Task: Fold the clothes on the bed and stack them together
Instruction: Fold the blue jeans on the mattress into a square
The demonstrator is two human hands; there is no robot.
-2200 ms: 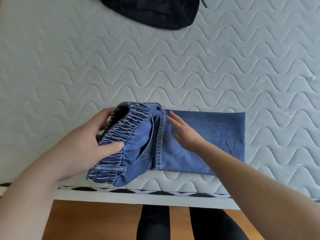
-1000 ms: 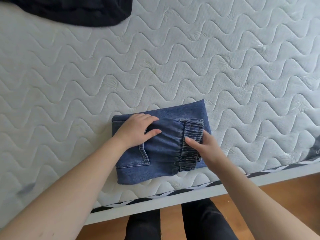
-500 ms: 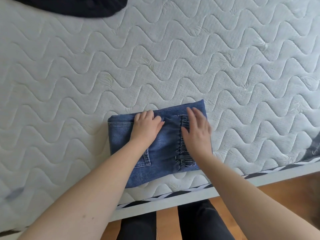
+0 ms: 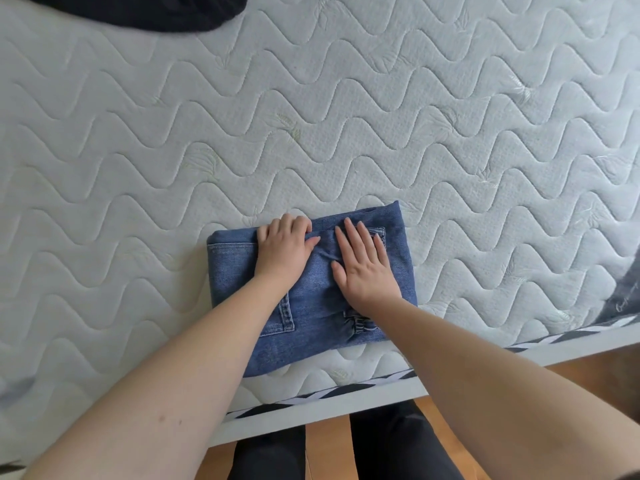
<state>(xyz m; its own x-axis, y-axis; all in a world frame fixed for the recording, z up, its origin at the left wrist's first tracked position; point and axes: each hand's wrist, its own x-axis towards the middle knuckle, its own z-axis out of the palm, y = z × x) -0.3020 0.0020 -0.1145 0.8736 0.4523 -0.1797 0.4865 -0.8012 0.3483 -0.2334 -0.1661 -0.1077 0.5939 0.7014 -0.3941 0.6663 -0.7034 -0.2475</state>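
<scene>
jeans: (image 4: pixel 311 289) blue denim, folded into a thick block, at 6 o'clock on the mattress (image 4: pixel 381 116) near its front edge
left hand: (image 4: pixel 284 254) fingers curled, knuckles pressing the block's far-left part; grasping nothing
right hand: (image 4: pixel 363 265) flat, fingers spread, palm down on the waistband side; released, only pressing
handling: denim looks stiff and fairly heavy, elastic waistband bulky so top layer likely springs up; not slippery, not fragile
hold: likely best from both short sides, palms under, lifting the block whole
other clothes: dark garment (image 4: pixel 145 10) at 11 o'clock, far edge, unfolded; grey item (image 4: pixel 623 299) at 3 o'clock, mostly cut off
progress: jeans fold looks done, stacking not yet
</scene>
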